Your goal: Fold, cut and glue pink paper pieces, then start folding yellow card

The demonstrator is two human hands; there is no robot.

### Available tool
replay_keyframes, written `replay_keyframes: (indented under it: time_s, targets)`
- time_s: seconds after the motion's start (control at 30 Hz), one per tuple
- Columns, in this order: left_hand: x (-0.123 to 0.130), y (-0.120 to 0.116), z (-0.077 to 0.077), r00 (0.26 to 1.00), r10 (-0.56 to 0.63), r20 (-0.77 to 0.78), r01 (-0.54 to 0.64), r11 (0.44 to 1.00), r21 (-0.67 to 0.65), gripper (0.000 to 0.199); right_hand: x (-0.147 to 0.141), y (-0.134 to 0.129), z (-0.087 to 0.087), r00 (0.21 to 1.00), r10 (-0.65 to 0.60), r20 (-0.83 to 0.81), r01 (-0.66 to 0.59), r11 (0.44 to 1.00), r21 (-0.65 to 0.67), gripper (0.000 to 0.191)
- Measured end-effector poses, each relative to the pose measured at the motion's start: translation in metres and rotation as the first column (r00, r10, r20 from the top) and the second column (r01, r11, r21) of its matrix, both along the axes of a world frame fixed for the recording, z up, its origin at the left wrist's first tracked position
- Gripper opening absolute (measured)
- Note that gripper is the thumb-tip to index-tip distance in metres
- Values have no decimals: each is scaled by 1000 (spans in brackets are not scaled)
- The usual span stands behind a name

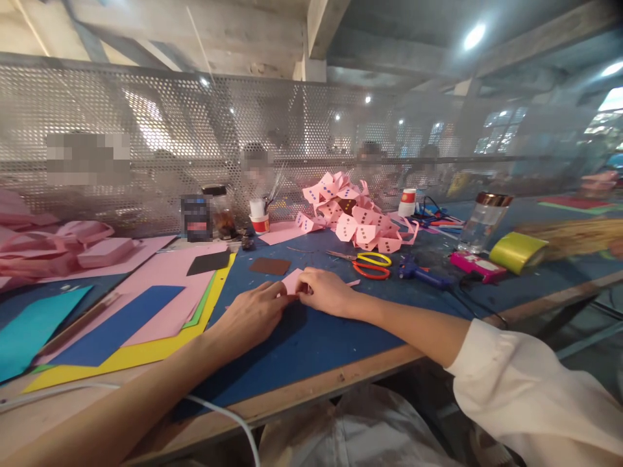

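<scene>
A small pink paper piece (293, 280) is held between my two hands above the blue table mat (311, 344). My left hand (257, 310) pinches its left and lower side. The fingers of my right hand (324, 290) are curled onto its right side, close to my left fingertips. Just behind my left hand lies a brown rectangle of foam or paper (269, 266). Scissors with yellow and orange handles (372, 264) rest behind my right hand, and a blue glue gun (424, 272) lies to their right.
Folded pink pieces with dots (360, 220) are heaped at the back. Coloured sheets (160, 305) and pink boxes (107, 251) cover the left. On the right stand a clear jar (484, 224), a yellow-green roll (520, 251) and a pink tool (477, 266). A white cable (219, 410) crosses the front edge.
</scene>
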State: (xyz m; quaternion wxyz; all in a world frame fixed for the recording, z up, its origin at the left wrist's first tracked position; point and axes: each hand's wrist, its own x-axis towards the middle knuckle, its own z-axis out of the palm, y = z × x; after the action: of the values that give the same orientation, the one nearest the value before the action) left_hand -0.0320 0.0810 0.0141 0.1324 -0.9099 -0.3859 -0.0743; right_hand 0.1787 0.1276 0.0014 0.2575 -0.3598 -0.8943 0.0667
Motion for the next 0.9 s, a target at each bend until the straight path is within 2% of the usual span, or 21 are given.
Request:
replay_keyframes:
  time_s: [0.33, 0.9]
  targets:
    - [0, -1, 1, 1000, -11, 24, 11, 1000, -8, 41, 7, 2, 0, 999, -31, 31, 31, 1000, 3, 6]
    - [-2, 2, -3, 997, -26, 68, 27, 1000, -15, 37, 59, -3, 1, 993, -111, 39, 111, 994, 22, 12]
